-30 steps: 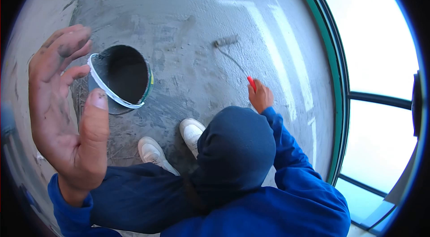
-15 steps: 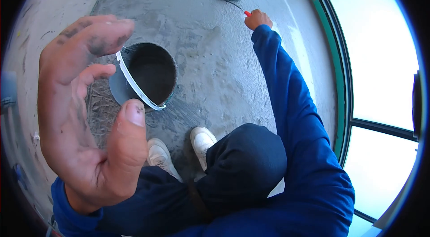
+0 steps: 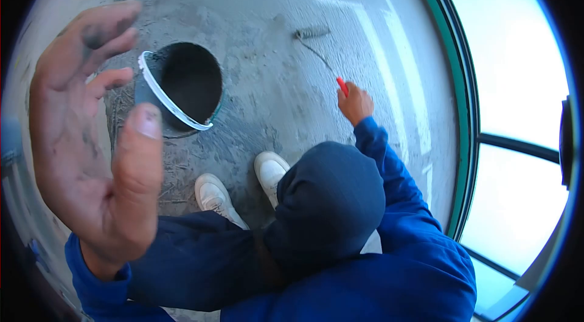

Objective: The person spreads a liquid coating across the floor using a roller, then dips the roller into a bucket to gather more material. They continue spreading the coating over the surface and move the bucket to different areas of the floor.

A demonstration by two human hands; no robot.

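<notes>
Right hand (image 3: 354, 105) is closed around the red handle (image 3: 342, 85) of a roller, arm in a blue sleeve (image 3: 389, 164) reaching forward. Roller head (image 3: 311, 32) sits on the floor (image 3: 274, 109), ahead of that hand and a bit to its left. The thin shaft runs along that diagonal from grip to head. The head's long axis lies crosswise to the shaft, roughly left to right and slightly tilted. Left hand (image 3: 85, 133) is open with fingers spread, palm smudged grey and holding nothing. It is raised close to the camera on the far left. In view it overlaps the left rim of the bucket (image 3: 173, 112), but I can't tell if it touches; it looks well above it. The bucket stands on the floor, forward-left of the shoes (image 3: 271, 170) and left of the roller head, apart from it. Only the right hand is on the roller; the left is well away from it, with the bucket between the two in the frame. The floor reads darker and rougher around the bucket and feet, and lighter and smoother to the right of the roller head, toward the green window frame (image 3: 462, 109). The roller head sits about where the two meet.
</notes>
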